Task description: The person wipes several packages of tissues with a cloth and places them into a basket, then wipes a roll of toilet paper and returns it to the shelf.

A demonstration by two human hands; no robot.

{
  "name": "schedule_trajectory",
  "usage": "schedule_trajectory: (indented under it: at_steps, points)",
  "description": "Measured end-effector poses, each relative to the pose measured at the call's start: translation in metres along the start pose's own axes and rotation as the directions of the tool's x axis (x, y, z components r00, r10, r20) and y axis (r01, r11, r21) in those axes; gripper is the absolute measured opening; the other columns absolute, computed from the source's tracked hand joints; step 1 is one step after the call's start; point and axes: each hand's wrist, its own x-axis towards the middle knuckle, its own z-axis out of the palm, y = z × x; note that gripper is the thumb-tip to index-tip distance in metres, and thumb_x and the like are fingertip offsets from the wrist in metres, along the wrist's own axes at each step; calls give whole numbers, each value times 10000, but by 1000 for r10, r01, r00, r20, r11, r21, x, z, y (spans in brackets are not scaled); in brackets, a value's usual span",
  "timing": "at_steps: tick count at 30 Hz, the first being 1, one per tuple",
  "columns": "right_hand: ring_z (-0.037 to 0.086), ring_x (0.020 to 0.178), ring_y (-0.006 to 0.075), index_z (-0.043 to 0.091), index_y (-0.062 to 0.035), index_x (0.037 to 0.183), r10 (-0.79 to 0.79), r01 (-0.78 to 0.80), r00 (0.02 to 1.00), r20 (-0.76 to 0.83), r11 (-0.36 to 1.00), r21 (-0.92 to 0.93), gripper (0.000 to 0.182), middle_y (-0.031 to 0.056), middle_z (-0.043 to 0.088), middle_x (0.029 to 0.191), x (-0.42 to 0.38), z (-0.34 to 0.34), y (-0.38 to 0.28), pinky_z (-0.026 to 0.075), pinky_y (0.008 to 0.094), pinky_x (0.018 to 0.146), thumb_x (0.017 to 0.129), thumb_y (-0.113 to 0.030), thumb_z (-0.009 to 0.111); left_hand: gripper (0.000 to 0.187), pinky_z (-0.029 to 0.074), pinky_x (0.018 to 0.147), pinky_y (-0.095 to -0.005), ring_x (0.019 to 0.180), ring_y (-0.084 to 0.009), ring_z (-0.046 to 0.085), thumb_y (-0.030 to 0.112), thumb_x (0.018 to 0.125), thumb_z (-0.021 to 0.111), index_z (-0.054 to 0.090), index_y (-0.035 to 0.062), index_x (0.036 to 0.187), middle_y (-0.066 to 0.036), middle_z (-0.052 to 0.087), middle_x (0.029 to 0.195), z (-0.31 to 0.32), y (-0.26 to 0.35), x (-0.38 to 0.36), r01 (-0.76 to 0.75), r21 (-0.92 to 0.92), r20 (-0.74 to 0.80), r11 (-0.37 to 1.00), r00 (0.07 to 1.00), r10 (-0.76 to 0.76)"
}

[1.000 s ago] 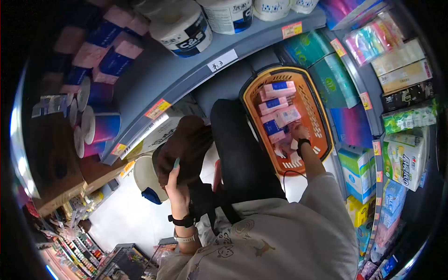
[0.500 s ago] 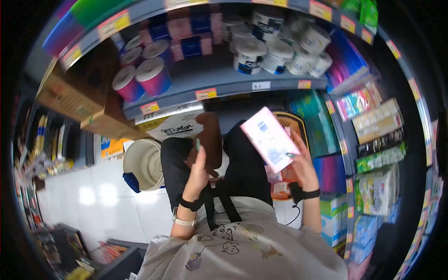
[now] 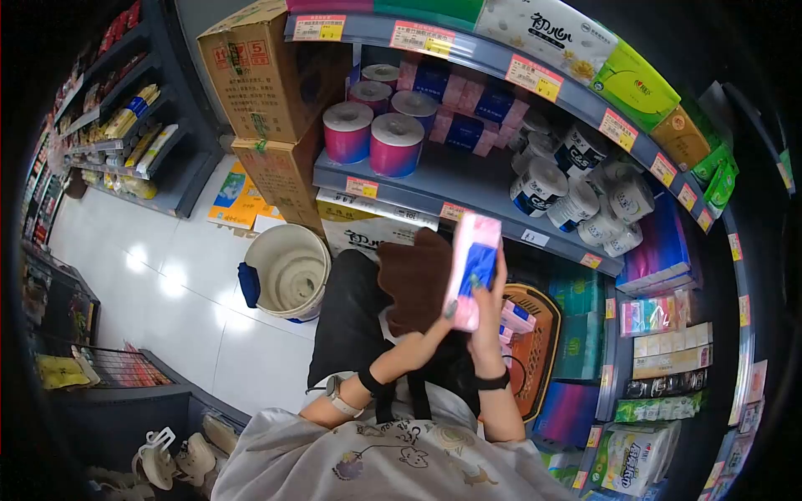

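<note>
Above the orange mesh basket (image 3: 535, 351), both hands, left hand (image 3: 441, 321) and right hand (image 3: 487, 313), grip 1 glossy, flat pink-and-blue pack (image 3: 473, 267).

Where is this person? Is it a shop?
Most likely a shop, in the paper-goods aisle. The shelves carry price tags and rows of toilet paper rolls, and an orange shopping basket sits on the floor. The right hand holds a pink pack.
</note>
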Motion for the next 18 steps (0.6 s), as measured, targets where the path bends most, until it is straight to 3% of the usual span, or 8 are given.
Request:
schedule_trajectory:
  at_steps: [1,3,5,7,8,10,15,18]
  points:
    - [267,1176,202,160,-43,1297,21,-19,998,-56,999,28,636,111,229,1307,8,-6,0,201,298,976,764,-145,493,395,297,894,-251,1006,-160,445,252,897,336,371,-3,1196,-139,474,1102,-1,25,8,333,-167,166,928,937,-306]
    - [283,1166,200,174,-38,1295,-30,28,998,-55,999,-42,634,106,235,1307,11,-18,3,212,297,969,761,-155,495,308,322,855,-255,975,-214,452,146,888,344,401,-3,1151,-141,464,1090,8,33,8,301,-19,166,953,941,-294]
    - [280,1169,197,192,-27,1291,-49,71,995,81,954,-290,631,100,238,1308,2,-23,1,209,297,971,755,-161,497,337,314,878,-257,985,-203,449,184,898,324,396,-22,1156,-149,462,1098,10,20,7,252,-189,58,949,968,-245]
    - [265,1182,196,190,-6,1287,-43,99,987,156,924,-368,677,105,234,1310,-19,-21,0,214,299,970,725,-160,535,381,329,881,-275,992,-187,453,244,901,313,386,-29,1157,-133,481,1080,14,-33,-14,241,109,109,964,961,-252]
    - [264,1184,199,185,-11,1290,15,36,987,160,950,-309,697,112,231,1310,-30,-17,-2,217,303,970,714,-159,548,408,355,878,-279,980,-171,478,290,899,293,383,-9,1163,-115,489,1080,7,-24,0,362,-309,4,880,925,-379]
    - [267,1185,208,168,-25,1296,94,-66,982,167,984,-165,743,124,227,1310,-49,-2,-10,222,311,968,692,-165,576,404,393,822,-275,923,-159,509,242,892,317,313,15,1226,-107,492,1087,4,-45,9,280,-650,20,707,936,-352]
    - [269,1185,229,124,-64,1312,-35,51,983,181,995,-84,825,133,238,1300,-36,7,-14,209,331,975,664,-202,615,438,313,903,-246,1041,-115,421,328,896,287,331,44,1226,-41,433,1172,11,-36,14,172,-941,32,291,902,-430]
    - [262,1202,220,216,-10,1279,-80,108,987,137,971,-215,632,124,239,1323,-4,-3,-12,193,318,987,766,-222,520,424,290,922,-253,1063,-116,409,283,888,324,320,43,1237,-40,418,1196,6,-25,19,85,-953,-75,290,864,-499]
